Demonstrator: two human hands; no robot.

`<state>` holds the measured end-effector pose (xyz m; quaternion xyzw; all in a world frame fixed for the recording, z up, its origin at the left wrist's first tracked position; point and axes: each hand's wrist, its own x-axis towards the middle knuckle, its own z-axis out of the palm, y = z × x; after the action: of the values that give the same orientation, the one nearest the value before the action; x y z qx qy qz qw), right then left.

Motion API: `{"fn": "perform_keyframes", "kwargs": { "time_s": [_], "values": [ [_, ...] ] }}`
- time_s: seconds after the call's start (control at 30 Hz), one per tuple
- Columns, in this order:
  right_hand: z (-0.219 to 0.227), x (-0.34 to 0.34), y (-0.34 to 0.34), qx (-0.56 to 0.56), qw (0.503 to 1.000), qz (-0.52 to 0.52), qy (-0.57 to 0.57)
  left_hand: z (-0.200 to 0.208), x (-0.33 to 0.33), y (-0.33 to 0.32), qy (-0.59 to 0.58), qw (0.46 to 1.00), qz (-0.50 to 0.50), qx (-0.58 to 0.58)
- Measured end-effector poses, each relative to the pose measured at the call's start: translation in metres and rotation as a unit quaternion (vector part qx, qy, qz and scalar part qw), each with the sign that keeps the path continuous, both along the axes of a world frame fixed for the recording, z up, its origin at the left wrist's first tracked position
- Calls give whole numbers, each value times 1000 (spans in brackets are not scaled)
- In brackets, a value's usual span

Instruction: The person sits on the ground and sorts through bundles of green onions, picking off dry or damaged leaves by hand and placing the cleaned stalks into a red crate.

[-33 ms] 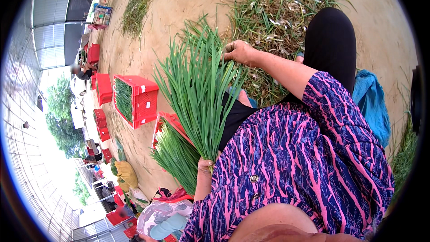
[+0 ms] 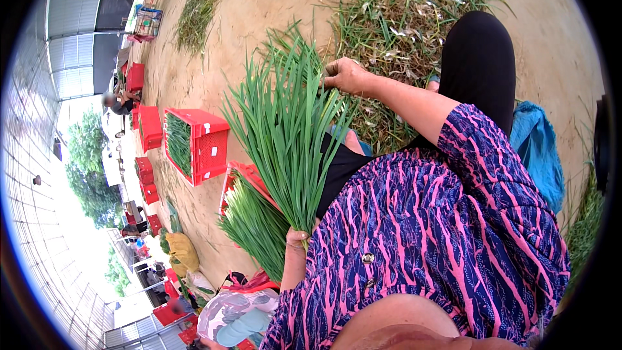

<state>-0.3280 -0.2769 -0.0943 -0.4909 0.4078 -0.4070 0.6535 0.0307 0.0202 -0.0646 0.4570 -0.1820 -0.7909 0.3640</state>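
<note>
A large fanned bunch of long, flat green leaves, which look like garlic chives (image 2: pixel 285 136), lies across my lap. My left hand (image 2: pixel 297 238) is closed around its narrow pale base, close to my body. Beyond the leaf tips, to the right, my right hand (image 2: pixel 348 76) has its fingers drawn together in a pinch at the edge of the leaves. What sits between those fingertips is too small to make out. More chives, a second bundle (image 2: pixel 256 227), rest in a red crate (image 2: pixel 228 188) left of the bunch, pale ends outward.
A heap of loose leaves and dry scraps (image 2: pixel 402 39) lies ahead of my right hand. Another red crate (image 2: pixel 210 149), filled with greens, stands to the left. A smaller leaf pile (image 2: pixel 197 13) is farther off. Blue cloth (image 2: pixel 539 155) lies by my right side.
</note>
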Motion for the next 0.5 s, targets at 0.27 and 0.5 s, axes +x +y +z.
{"fn": "perform_keyframes", "kwargs": {
  "time_s": [0.27, 0.5],
  "values": [
    [-11, -7, -11, -289, 825, -125, 469, 4, -7, -3, 0, 1000, 13, 1],
    [11, -65, -41, -209, 838, -287, 414, 6, -7, -1, -5, 1000, 21, -2]
  ]
}}
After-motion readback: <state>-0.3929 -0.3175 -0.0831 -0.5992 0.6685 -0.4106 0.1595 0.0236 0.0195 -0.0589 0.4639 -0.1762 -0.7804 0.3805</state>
